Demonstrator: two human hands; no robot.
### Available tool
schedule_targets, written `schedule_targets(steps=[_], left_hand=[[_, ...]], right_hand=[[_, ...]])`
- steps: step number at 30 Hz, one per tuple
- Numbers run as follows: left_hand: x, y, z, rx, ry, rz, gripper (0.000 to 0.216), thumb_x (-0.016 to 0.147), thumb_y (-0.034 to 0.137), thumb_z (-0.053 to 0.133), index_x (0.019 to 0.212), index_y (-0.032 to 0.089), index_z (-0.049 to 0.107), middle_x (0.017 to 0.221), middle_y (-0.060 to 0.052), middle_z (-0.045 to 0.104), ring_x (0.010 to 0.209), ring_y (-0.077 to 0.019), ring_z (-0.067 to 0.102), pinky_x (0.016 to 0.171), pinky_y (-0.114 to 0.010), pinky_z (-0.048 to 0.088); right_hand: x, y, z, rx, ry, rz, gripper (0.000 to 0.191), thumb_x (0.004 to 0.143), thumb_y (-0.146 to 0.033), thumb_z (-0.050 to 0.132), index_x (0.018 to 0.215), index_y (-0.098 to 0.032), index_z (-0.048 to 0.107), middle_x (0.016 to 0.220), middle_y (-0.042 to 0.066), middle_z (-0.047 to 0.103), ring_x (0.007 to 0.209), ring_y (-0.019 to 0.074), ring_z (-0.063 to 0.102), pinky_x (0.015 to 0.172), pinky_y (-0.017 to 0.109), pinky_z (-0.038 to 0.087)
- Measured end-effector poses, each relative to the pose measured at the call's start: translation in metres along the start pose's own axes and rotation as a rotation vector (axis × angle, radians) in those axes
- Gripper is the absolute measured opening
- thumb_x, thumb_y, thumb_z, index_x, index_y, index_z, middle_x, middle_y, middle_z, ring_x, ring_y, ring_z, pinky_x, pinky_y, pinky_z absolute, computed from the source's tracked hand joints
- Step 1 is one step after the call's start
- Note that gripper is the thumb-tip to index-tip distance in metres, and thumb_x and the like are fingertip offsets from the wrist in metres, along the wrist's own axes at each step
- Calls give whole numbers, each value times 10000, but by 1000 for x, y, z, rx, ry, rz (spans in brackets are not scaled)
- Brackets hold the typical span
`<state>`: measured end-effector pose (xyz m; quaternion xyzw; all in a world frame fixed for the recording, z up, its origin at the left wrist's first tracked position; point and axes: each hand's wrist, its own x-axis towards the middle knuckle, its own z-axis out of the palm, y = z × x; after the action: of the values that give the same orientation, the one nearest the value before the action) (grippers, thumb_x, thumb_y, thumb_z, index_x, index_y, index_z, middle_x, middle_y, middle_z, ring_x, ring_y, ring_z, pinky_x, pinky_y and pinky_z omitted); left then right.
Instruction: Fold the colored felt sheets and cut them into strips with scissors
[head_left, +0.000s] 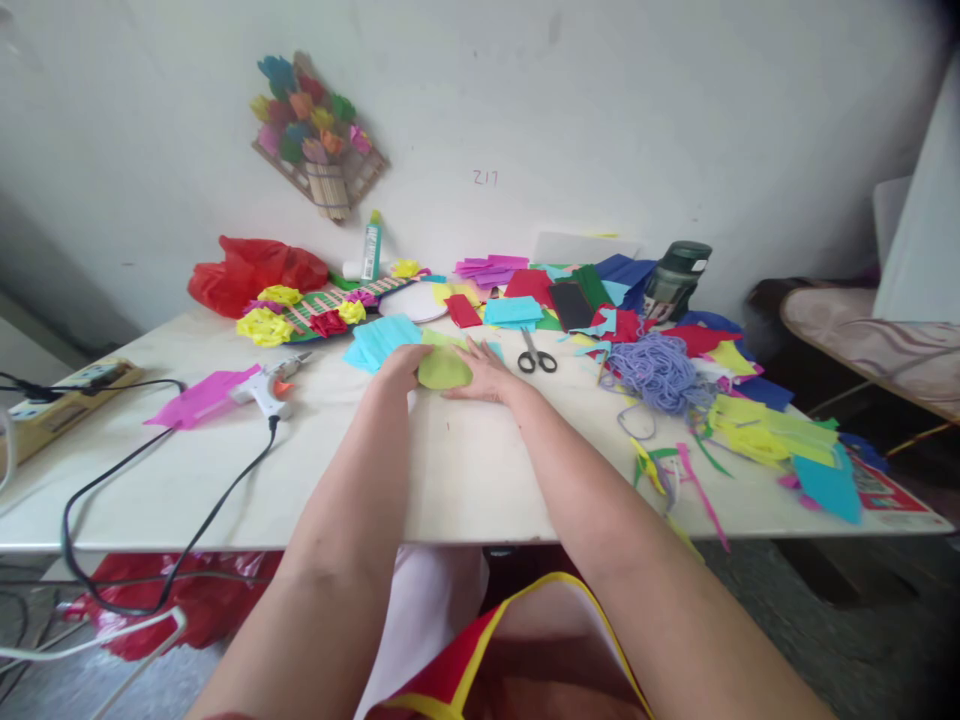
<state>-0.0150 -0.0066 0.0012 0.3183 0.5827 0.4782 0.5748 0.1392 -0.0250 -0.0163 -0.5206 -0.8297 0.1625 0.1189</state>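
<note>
Now the green paper (442,370) lies flat on the white table (465,470), in the middle of the frame. Both arms reach far out to it. The right hand (489,378) lies open on its right edge, fingers spread, likely to keep it still. The left hand (400,366) curls at its left edge; I cannot tell if it pinches. Scissors (537,358) lie just to the right.

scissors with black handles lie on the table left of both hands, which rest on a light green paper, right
Not left: in the head view the black-handled scissors lie on the table right of both hands, just past the right hand. The left hand and right hand do rest on the light green paper.
</note>
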Motion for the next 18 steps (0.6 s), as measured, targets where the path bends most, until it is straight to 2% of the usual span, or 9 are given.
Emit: schedule_targets(steps=[6, 18], left_hand=[[5, -2, -2, -24, -21, 21, 120, 753, 102, 591, 853, 158, 625, 707, -76, 674, 729, -206, 659, 657, -294, 513], [12, -4, -2, -27, 10, 26, 113, 709, 73, 596, 739, 182, 607, 708, -71, 669, 767, -223, 658, 664, -295, 504]], right_hand=[[0, -2, 1, -12, 7, 12, 1075, 601, -723, 587, 1466, -258, 150, 1545, 43, 1, 1390, 348, -51, 1116, 452, 76], [1, -2, 2, -63, 11, 38, 996, 665, -730, 520, 1463, -245, 174, 1545, 47, 37, 1394, 336, -24, 1120, 419, 92]])
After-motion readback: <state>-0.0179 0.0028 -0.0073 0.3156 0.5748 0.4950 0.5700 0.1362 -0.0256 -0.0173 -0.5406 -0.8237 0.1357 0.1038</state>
